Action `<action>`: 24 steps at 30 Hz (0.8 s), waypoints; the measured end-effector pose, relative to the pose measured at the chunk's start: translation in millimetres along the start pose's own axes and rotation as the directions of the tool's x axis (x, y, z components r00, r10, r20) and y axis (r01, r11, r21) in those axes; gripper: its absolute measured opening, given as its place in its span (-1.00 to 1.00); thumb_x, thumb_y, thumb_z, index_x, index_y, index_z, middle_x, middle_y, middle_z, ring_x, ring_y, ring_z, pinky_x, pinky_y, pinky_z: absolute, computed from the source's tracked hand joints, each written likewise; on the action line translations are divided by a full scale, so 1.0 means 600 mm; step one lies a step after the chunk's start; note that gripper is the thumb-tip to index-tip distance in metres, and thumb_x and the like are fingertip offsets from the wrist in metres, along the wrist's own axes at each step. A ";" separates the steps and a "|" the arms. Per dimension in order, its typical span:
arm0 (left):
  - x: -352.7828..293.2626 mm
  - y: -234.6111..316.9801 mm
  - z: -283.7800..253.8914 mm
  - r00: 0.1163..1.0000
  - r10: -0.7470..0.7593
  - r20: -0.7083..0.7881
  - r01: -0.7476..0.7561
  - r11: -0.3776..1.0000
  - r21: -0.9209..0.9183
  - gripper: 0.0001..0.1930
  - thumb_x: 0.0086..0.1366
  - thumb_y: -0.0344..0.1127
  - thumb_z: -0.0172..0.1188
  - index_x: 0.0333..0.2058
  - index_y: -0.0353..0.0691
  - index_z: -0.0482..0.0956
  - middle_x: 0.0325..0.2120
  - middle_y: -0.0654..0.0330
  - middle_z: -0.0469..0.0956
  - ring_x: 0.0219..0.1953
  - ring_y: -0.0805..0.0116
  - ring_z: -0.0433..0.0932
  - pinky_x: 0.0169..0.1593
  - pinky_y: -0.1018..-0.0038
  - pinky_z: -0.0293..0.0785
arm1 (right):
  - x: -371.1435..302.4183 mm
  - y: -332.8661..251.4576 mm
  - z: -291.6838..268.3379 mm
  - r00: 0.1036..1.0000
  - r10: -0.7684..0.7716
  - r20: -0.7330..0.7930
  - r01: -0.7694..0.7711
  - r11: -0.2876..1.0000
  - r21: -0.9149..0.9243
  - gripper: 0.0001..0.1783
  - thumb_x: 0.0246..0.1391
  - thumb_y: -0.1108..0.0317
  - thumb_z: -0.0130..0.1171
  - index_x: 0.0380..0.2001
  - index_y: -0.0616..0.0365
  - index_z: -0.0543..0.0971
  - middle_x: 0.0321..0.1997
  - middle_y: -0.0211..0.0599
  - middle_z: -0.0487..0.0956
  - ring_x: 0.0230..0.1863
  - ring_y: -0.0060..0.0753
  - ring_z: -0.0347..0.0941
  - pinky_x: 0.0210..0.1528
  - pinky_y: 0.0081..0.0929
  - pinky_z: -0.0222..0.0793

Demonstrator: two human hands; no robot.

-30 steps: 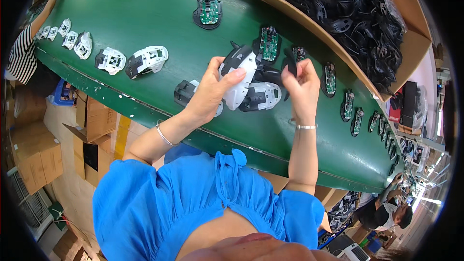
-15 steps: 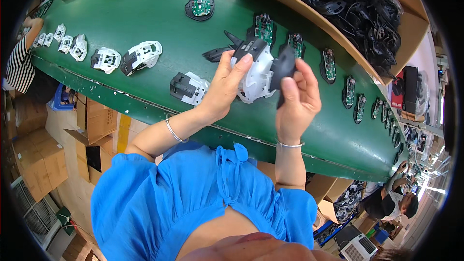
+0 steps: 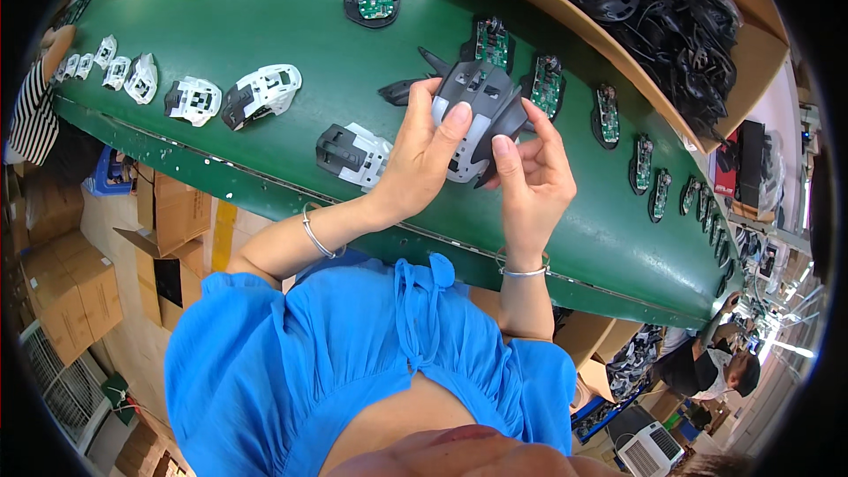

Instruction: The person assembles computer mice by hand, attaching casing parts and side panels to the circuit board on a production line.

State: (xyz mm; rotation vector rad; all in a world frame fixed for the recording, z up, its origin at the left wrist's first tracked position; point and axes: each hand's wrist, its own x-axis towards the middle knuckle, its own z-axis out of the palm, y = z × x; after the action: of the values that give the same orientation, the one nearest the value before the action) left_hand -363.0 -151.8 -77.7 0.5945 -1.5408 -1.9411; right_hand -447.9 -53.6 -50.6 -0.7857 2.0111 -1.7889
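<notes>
My left hand point(image 3: 417, 155) grips the left side of a black and white computer mouse shell point(image 3: 474, 88), thumb on top. On its right side my right hand point(image 3: 537, 181) pinches a black side panel point(image 3: 502, 126) between thumb and fingers, pressed against the shell. The fingers behind the shell are partly hidden. Two loose black side pieces, one long point(image 3: 399, 92) and one thin point(image 3: 432, 60), lie just beyond my left hand. Another mouse shell point(image 3: 352, 155) rests left of my left wrist. Behind the held shell sits a black mouse base with a green circuit board point(image 3: 492, 42).
More white shells point(image 3: 262, 95) line the green work surface point(image 3: 291, 13) to the left. Several mouse bases with circuit boards point(image 3: 608, 115) run along the right. A large cardboard box point(image 3: 609, 49) of black parts stands at the far right. Other people work at both ends.
The black side panel has come in from the right and now lies against the shell's side. The shell has tilted, so its black top shows more. Both hands are closer together.
</notes>
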 end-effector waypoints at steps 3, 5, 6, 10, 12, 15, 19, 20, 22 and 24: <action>-0.002 -0.011 -0.004 0.995 0.096 0.000 -0.095 0.986 0.135 -0.51 0.37 -0.04 -0.14 0.02 -0.37 0.10 -0.17 0.04 0.36 -0.17 0.40 0.36 -0.09 0.49 0.32 | 0.004 0.004 -0.007 0.999 0.012 0.035 -0.010 0.999 -0.048 -0.52 -0.05 0.45 0.27 -0.01 0.24 0.45 -0.45 -0.44 0.47 -0.52 -0.74 0.38 -0.54 -0.79 0.29; -0.001 -0.008 -0.008 1.000 0.021 0.008 -0.021 0.998 0.052 -0.47 0.32 -0.03 -0.04 0.03 -0.37 0.09 -0.16 0.03 0.36 -0.14 0.38 0.36 -0.07 0.47 0.32 | 0.010 0.008 -0.012 0.996 0.053 0.068 -0.052 0.998 -0.024 -0.53 -0.05 0.43 0.27 -0.02 0.26 0.44 -0.42 -0.44 0.48 -0.47 -0.72 0.40 -0.50 -0.78 0.32; -0.001 -0.005 -0.009 0.998 -0.051 0.021 0.051 0.998 -0.031 -0.41 0.28 -0.03 0.06 0.04 -0.37 0.09 -0.15 0.01 0.35 -0.12 0.36 0.37 -0.05 0.45 0.32 | 0.014 0.010 -0.012 0.987 0.099 0.129 -0.115 0.986 0.118 -0.57 -0.04 0.43 0.26 -0.07 0.29 0.45 -0.39 -0.41 0.50 -0.41 -0.69 0.41 -0.42 -0.75 0.34; -0.008 0.012 -0.010 0.983 -0.050 0.177 0.034 0.995 0.094 -0.24 0.06 -0.13 0.32 0.07 -0.38 0.06 -0.11 -0.01 0.33 -0.07 0.26 0.38 0.01 0.39 0.31 | 0.020 0.010 -0.024 0.928 0.180 0.327 -0.333 0.794 0.509 -0.70 -0.03 0.43 0.24 -0.23 0.33 0.45 -0.31 -0.32 0.53 -0.27 -0.62 0.42 -0.22 -0.64 0.37; -0.008 0.014 -0.011 0.979 0.048 0.197 -0.100 0.960 0.260 -0.08 -0.17 -0.27 0.43 0.10 -0.38 0.03 -0.06 -0.07 0.27 0.01 0.12 0.34 0.07 0.33 0.28 | 0.018 0.009 -0.027 0.932 0.159 0.325 -0.315 0.799 0.512 -0.73 -0.03 0.45 0.23 -0.26 0.32 0.44 -0.29 -0.29 0.54 -0.27 -0.60 0.42 -0.19 -0.62 0.37; -0.009 0.010 -0.011 0.956 0.154 0.251 -0.252 0.867 0.430 -0.01 -0.22 -0.33 0.45 0.13 -0.38 -0.03 -0.09 -0.03 0.29 0.00 0.17 0.33 0.05 0.33 0.30 | 0.016 0.018 -0.023 0.958 0.119 0.261 -0.232 0.854 0.465 -0.79 0.09 0.34 0.13 -0.32 0.29 0.45 -0.34 -0.31 0.54 -0.35 -0.61 0.43 -0.27 -0.67 0.36; -0.026 -0.005 0.017 0.897 0.377 0.233 -0.438 0.672 0.597 -0.06 -0.27 -0.42 0.42 0.09 -0.42 0.03 -0.14 -0.13 0.20 -0.13 -0.08 0.29 -0.06 0.20 0.30 | 0.028 0.022 0.000 0.971 0.237 -0.032 -0.196 0.866 0.460 -0.43 0.28 -0.02 -0.26 -0.60 0.20 0.43 -0.63 -0.46 0.43 -0.60 -0.70 0.28 -0.53 -0.71 0.18; -0.025 -0.005 0.019 0.873 0.414 0.258 -0.476 0.609 0.634 -0.05 -0.31 -0.48 0.42 0.08 -0.46 0.03 -0.14 -0.16 0.19 -0.14 -0.11 0.28 -0.09 0.17 0.31 | 0.030 0.026 0.001 0.974 0.217 -0.061 -0.175 0.900 0.400 -0.42 0.29 -0.02 -0.30 -0.66 0.15 0.38 -0.66 -0.47 0.39 -0.63 -0.69 0.23 -0.55 -0.72 0.15; -0.028 -0.015 0.019 0.873 0.396 0.285 -0.481 0.604 0.636 -0.04 -0.32 -0.49 0.42 0.08 -0.49 0.02 -0.14 -0.17 0.19 -0.15 -0.13 0.28 -0.10 0.16 0.32 | 0.036 0.035 0.004 0.975 0.187 -0.123 -0.139 0.935 0.325 -0.39 0.30 -0.03 -0.35 -0.76 0.06 0.29 -0.74 -0.52 0.30 -0.70 -0.68 0.12 -0.63 -0.69 0.08; -0.030 -0.021 0.020 0.875 0.375 0.306 -0.480 0.596 0.643 -0.03 -0.33 -0.51 0.42 0.07 -0.52 0.01 -0.14 -0.18 0.19 -0.15 -0.14 0.28 -0.11 0.15 0.33 | 0.035 0.041 0.004 0.972 0.199 -0.127 -0.145 0.928 0.343 -0.39 0.30 -0.02 -0.34 -0.77 0.06 0.28 -0.74 -0.52 0.29 -0.70 -0.68 0.11 -0.63 -0.69 0.07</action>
State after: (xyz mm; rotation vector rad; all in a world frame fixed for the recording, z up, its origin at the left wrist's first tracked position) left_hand -359.6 -128.8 -87.3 0.3183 -2.2855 -0.9891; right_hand -467.5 -66.8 -72.5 -0.3604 1.7357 -2.0622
